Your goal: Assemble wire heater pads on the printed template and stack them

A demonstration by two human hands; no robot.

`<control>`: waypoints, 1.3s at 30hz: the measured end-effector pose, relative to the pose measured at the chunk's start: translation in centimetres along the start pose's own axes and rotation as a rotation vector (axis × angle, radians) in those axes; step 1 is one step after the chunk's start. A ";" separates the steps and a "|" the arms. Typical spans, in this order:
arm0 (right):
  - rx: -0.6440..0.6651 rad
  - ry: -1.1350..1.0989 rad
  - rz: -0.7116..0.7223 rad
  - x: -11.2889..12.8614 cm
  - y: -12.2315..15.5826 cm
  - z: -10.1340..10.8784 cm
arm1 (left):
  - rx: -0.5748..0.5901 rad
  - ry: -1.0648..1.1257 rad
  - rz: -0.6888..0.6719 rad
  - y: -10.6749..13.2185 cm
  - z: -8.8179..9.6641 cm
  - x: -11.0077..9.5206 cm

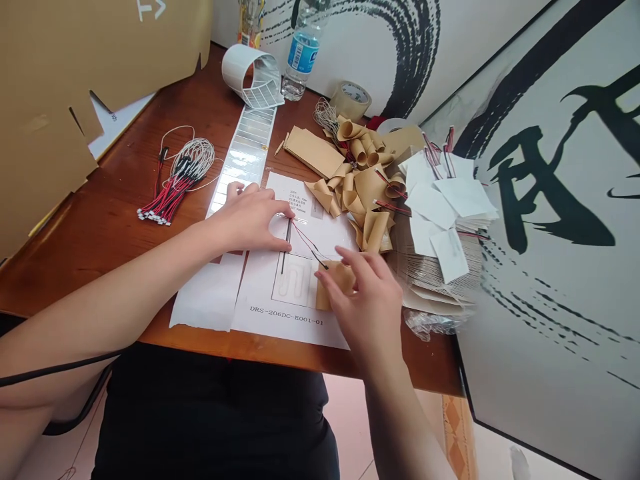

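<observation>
left hand: lay palm down, fingertips pressed on the top end of the wire; whether they pinched it could not be told.
right hand: pinched the brown slip between thumb and fingers, index finger lifted and straight.
wire: a thin red and black pair that ran from under the left fingertips down to the right grip, ending at the slip's top corner.
black rod: ran straight down from the left fingertips, beside the wire.
pad: white with a snaking track, flat on the sheet, touching the slip and just left of the right grip.
sheet: white printed paper under both hands, at the table's near edge.
table: dark wood.
curls: a heap of rolled brown slips just beyond the right hand.
stack: white wired pads piled to the right of the right hand, near it.
bundle: red, black and white wires, left of the left hand, apart from it.
labels: a long strip running from beside the left hand to the far edge.
bottle: stood at the far edge, well apart from both hands.
tape: a roll just right of the bottle.
</observation>
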State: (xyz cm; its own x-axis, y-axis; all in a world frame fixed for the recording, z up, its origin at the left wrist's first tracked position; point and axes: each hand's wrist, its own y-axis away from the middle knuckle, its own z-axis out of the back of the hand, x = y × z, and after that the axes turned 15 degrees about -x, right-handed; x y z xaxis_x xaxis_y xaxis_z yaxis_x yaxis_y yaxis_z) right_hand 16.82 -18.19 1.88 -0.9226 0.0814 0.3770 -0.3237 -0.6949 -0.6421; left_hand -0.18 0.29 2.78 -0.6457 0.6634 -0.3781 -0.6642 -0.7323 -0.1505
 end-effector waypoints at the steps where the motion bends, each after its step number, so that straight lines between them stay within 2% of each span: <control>1: 0.023 0.003 0.012 -0.2 0.1 -0.2 | -0.001 0.001 0.001 0.0 0.0 0.0; 5: 0.036 0.037 0.073 -0.3 0.4 -0.6 | -0.009 0.016 0.000 0.0 -0.1 0.1; 12: -0.081 0.002 0.133 0.2 -0.1 -0.9 | -0.019 0.054 0.016 -0.1 -0.1 0.4; 20: -0.123 0.034 0.198 2.5 0.8 -1.1 | -0.024 0.110 0.053 -0.3 -0.4 0.7; 27: -0.055 0.041 0.271 2.9 1.4 -1.3 | -0.066 0.088 0.050 -0.4 -0.9 0.9; 39: 0.051 0.001 0.303 3.3 2.2 -2.3 | -0.154 0.083 0.112 -0.6 -1.1 0.0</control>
State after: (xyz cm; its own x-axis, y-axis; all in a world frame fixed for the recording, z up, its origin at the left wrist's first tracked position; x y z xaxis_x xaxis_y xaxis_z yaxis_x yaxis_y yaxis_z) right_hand 12.61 -17.85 0.20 -0.9757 -0.1350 0.1727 -0.0223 -0.7226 -0.6909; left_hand 0.62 0.53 1.88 -0.6749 0.5661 -0.4734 -0.5203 -0.8199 -0.2388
